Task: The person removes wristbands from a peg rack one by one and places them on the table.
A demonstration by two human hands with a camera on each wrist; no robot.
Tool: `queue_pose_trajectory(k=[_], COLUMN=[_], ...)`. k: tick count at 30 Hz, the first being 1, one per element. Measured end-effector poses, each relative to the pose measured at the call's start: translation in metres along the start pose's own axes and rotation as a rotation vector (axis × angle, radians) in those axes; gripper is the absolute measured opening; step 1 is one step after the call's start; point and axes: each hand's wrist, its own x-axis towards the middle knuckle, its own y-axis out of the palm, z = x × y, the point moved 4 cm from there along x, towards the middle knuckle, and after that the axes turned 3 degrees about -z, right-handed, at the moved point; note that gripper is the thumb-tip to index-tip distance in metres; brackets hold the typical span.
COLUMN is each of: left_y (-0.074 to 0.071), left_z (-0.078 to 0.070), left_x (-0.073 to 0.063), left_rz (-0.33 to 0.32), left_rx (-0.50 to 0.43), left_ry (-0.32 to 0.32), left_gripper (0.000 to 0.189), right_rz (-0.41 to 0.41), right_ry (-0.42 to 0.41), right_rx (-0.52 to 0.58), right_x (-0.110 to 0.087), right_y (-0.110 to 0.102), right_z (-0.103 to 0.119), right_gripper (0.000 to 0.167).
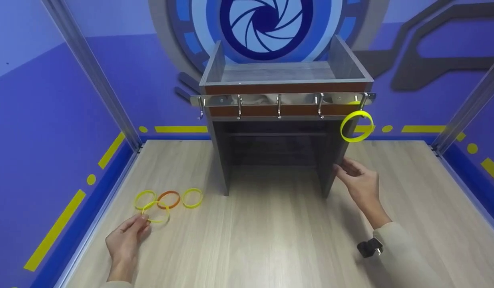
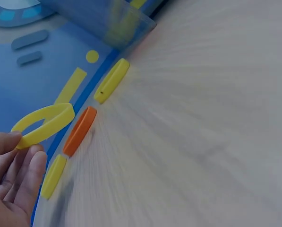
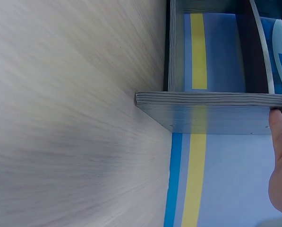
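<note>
Between thumb and fingers, my left hand pinches a yellow silicone wristband, held just above the table. Behind it lie an orange wristband and two yellow wristbands; the left wrist view shows this row, with the orange wristband in the middle. My right hand touches the outer side of the grey wooden shelf. In the right wrist view, a fingertip rests against the side panel; part of that hand is cut off. Another yellow wristband hangs from the rightmost hook.
A metal hook rail with several hooks runs across the shelf's front. The shelf stands toward the back of the wood-look table. Blue patterned walls enclose the table. A dark device sits at the right sleeve.
</note>
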Motion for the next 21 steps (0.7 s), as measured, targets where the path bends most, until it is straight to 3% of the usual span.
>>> queue_pose_trajectory(k=[4, 12, 21], left_y=[-0.009, -0.024, -0.034], left_z=[0.004, 0.006, 0.007], left_x=[0.004, 0.010, 0.016], left_rz=[-0.025, -0.085, -0.151], left_rx=[-0.010, 0.061, 0.154], left_ry=[-0.026, 0.056, 0.071], left_gripper=[0.031, 0.026, 0.033], right_rz=[0.006, -0.003, -0.003], right_ry=[-0.001, 0.009, -0.011], right_rx=[-0.008, 0.043, 0.020], right_x=[-0.001, -0.002, -0.002], right_y=[0.001, 0.000, 0.001], right_z=[0.002, 0.003, 0.003], right_gripper=[0.039, 0.038, 0.036])
